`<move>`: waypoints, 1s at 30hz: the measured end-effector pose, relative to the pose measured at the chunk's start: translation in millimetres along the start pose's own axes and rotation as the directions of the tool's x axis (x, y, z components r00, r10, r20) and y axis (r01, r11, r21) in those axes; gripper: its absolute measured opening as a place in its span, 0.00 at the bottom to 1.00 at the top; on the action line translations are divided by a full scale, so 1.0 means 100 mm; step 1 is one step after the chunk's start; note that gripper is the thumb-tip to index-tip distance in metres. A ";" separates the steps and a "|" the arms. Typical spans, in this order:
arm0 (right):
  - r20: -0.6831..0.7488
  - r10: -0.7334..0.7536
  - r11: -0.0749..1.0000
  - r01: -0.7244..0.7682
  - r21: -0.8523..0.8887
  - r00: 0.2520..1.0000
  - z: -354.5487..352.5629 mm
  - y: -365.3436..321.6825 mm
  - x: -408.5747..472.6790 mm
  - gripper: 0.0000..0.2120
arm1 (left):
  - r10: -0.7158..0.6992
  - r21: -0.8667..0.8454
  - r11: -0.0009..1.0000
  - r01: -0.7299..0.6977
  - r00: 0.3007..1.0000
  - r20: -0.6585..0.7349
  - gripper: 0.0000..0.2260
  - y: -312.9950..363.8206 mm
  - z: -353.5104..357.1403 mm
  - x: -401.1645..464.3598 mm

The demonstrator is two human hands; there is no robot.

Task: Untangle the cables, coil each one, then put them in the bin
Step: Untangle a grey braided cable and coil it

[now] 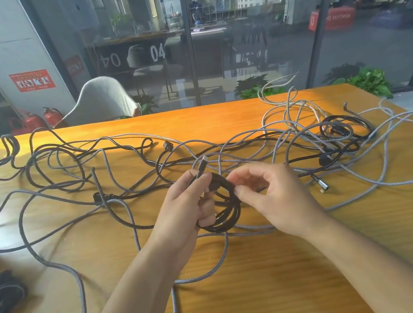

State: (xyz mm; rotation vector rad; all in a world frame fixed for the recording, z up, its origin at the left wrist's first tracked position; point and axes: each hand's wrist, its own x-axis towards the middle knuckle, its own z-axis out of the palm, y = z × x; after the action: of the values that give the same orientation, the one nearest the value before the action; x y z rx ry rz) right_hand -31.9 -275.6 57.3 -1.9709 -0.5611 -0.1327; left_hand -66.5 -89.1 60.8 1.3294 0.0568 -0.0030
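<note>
The left hand (191, 207) grips the black coil (224, 207); the right hand (263, 196) pinches its rim. Loosening either grip could spring the loops into the tangled cables (292, 140) just beyond, on the counter (273, 281)

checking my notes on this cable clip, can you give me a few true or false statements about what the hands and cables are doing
1. The left hand holds a dark coiled cable. True.
2. The right hand lies flat on the table, away from the coil. False: its fingertips pinch the coil's upper right edge.
3. Every cable is already coiled. False: grey braided cables and black ones still sprawl tangled across the table.
4. A metal connector lies on the table right of the hands. True.
5. The coil rests in a bin. False: it is in the hands; no bin is clearly visible.
</note>
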 end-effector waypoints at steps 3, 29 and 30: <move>-0.010 -0.062 0.996 0.062 -0.063 0.998 0.00 0.01 0.00 0.10 | -0.010 -0.003 1.000 0.010 1.000 0.008 0.04 0.00 0.00 0.01; -0.059 -0.485 0.720 0.360 -0.593 0.873 0.21 -0.01 -0.03 0.09 | 0.012 -0.017 1.000 -0.011 0.999 0.050 0.03 0.01 0.07 -0.04; -0.057 -0.481 0.728 0.362 -0.582 0.875 0.21 0.00 -0.03 0.08 | 0.017 -0.017 1.000 -0.016 0.998 0.053 0.04 0.01 0.08 -0.04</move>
State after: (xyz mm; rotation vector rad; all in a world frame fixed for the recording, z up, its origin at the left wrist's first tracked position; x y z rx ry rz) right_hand -37.6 -257.9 46.8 -2.3118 -0.9087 -0.8738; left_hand -69.9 -96.2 63.8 1.3123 0.0004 -0.0236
